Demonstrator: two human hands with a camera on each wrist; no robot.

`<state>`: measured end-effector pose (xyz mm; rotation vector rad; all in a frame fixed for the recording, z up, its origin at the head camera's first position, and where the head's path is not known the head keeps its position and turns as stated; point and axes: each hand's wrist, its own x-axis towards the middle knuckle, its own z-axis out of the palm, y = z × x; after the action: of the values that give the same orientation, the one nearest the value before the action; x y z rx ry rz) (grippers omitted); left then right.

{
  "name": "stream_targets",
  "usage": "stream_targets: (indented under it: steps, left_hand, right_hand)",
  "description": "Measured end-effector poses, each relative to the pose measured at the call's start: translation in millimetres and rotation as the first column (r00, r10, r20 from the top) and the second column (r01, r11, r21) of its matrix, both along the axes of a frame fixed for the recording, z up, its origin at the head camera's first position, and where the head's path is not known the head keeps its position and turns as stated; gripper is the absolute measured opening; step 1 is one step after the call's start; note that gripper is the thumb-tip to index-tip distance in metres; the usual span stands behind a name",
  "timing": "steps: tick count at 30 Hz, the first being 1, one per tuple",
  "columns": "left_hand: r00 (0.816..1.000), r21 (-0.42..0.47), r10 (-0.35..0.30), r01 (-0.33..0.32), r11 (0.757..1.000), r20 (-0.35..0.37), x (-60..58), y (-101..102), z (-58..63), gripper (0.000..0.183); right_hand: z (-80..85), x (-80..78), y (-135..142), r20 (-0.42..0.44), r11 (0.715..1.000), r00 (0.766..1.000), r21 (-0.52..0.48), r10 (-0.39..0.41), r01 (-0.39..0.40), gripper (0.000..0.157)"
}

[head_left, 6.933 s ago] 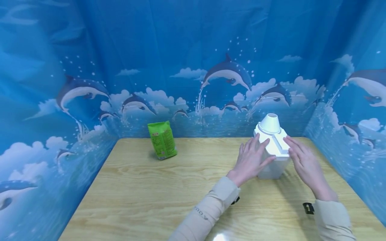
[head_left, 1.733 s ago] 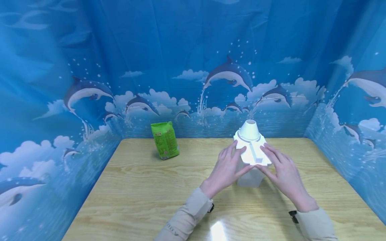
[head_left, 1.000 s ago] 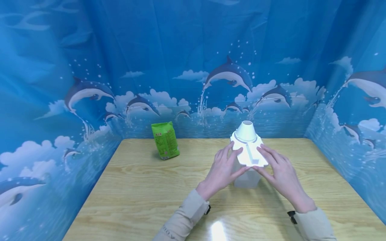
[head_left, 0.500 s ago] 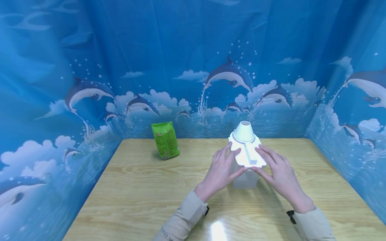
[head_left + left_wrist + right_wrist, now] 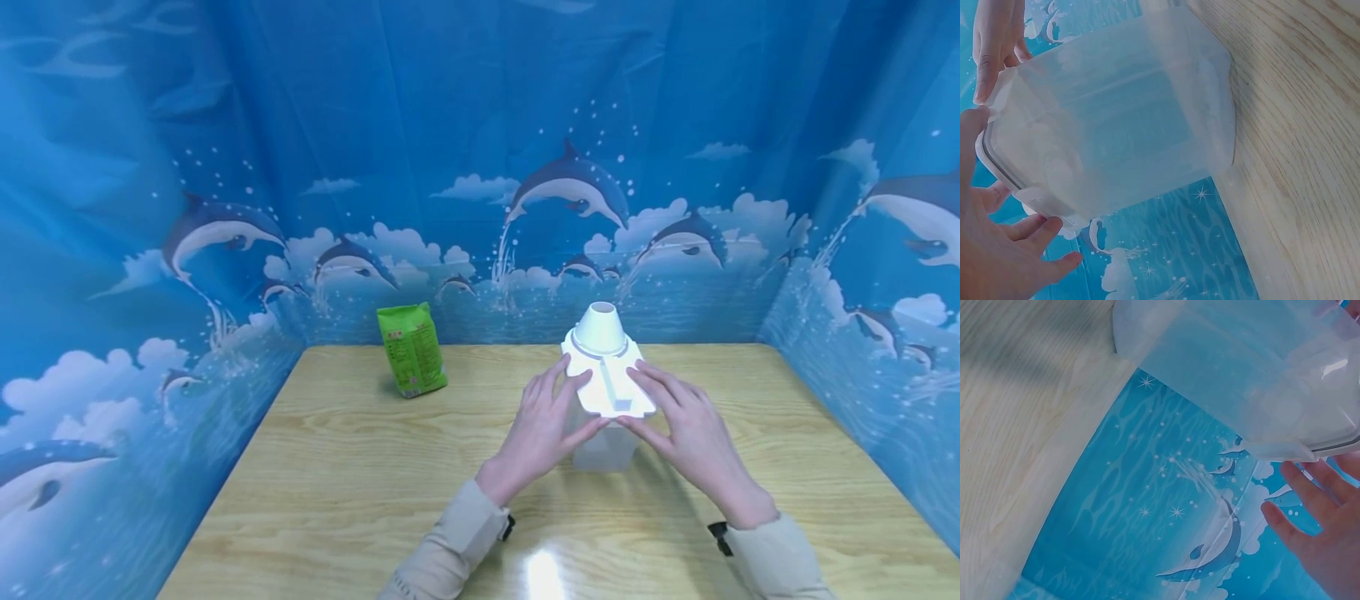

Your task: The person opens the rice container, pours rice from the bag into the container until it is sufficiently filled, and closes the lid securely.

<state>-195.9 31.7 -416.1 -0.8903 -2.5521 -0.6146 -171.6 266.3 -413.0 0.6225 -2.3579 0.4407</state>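
A tall translucent plastic storage container [image 5: 1129, 119] stands upright on the table. Its white lid [image 5: 617, 385] carries a cone-shaped cap [image 5: 601, 330] at the far side. My left hand [image 5: 534, 429] grips the lid's left edge, thumb at the front rim and fingers along the side. On the opposite side my right hand [image 5: 693, 437] holds the lid's right edge, its thumb tip meeting the left thumb at the front. From the left wrist, fingertips [image 5: 1047, 231] show against a side latch. In the right wrist view, fingers [image 5: 1307, 490] sit right at the other latch.
A green printed bag [image 5: 412, 350] stands at the back left of the wooden table [image 5: 360, 467]. A blue dolphin-patterned curtain [image 5: 465, 167] encloses the back and both sides.
The container has moved left and slightly nearer from the table's right side, both hands going with it. Over the last second it shifts slowly leftward. The green bag stays put.
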Motion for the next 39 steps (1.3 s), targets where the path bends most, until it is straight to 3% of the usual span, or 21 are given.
stream_targets:
  steps: [11,39]
  left_hand:
    - [0.999,0.034,-0.011,0.01,0.999,0.032,0.9,-10.5,-1.6,0.067]
    - [0.999,0.043,-0.041,0.041,0.998,-0.009,4.5,-28.1,-1.1,0.065]
  right_hand:
    - [2.4,0.4,-7.8,-0.003,1.0,1.0,0.005,0.012,-0.012,0.073]
    - [3.1,5.4,-20.3,0.011,0.999,0.999,-0.008,0.032,-0.032,0.071]
